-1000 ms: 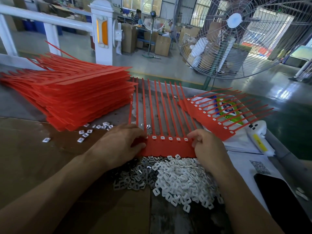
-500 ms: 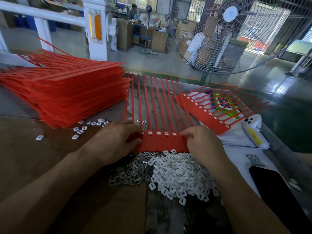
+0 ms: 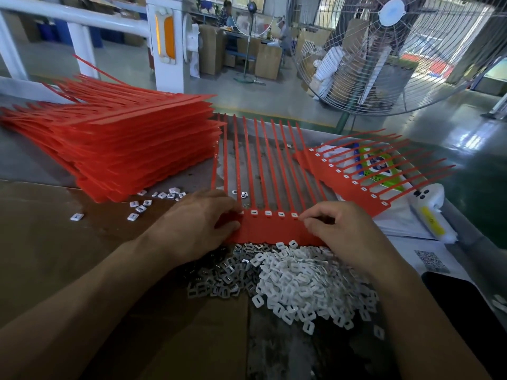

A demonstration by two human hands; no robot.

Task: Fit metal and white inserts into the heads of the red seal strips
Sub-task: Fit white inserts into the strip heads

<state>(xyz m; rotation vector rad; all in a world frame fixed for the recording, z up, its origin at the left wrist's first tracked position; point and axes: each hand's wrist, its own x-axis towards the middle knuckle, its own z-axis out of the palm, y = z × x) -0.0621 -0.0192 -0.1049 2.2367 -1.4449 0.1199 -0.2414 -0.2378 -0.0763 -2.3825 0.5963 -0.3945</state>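
Observation:
A red seal strip sheet lies in front of me with its tails pointing away. Several heads in its row show white inserts. My left hand holds the sheet's left end, with the thumb on the red band and the fingers over the heads. At the right end of the head row, my right hand has its fingers curled and its fingertips pinched together; what is under them is hidden. Just below the sheet lie a pile of white inserts and a darker pile of metal inserts.
A tall stack of red strip sheets fills the left, with loose inserts in front of it. Another sheet with inserts lies at the right over a white device. A black phone is near the right edge, and a large fan stands beyond the table.
Both hands stay on the ends of the sheet. My right fingertips have closed in a little along the head row. The view has shifted slightly.

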